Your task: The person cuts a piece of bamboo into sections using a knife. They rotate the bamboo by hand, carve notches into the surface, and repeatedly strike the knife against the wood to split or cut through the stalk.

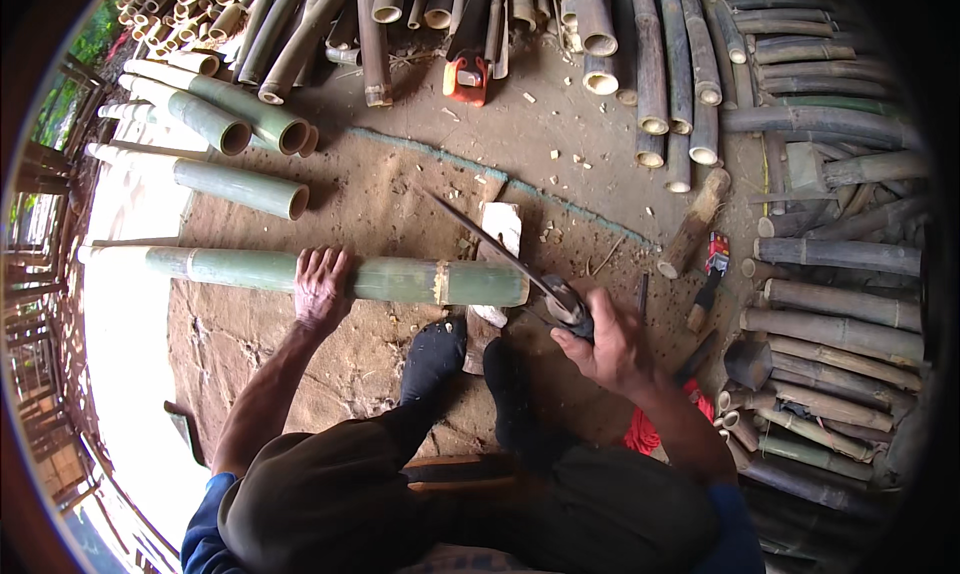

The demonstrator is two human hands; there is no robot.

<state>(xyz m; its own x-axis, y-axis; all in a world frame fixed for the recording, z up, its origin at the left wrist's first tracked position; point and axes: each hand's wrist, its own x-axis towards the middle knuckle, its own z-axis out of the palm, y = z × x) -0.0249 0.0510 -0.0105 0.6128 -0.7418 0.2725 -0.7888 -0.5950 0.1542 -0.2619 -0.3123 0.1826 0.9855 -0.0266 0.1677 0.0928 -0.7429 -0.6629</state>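
Note:
A thick green bamboo pole [395,277] lies across the middle, its right part over a whitish block [500,229]. Wrapped over the top of the pole, left of its pale node ring, is my left hand [322,286]. Just beyond the pole's right end, my right hand [605,346] is closed round the dark handle of a handsaw [480,236]. Its long thin blade slants up to the left and passes over the pole near that end. Whether the blade touches the bamboo, I cannot tell. My feet in dark socks [436,359] are close below the pole.
More cut bamboo poles [240,186] lie at the upper left. Others are stacked along the back and right side [840,259]. An orange-handled saw [466,82] rests at the back. Near my right arm are red cord [655,429] and a short wooden log [693,224]. Chips dot the floor.

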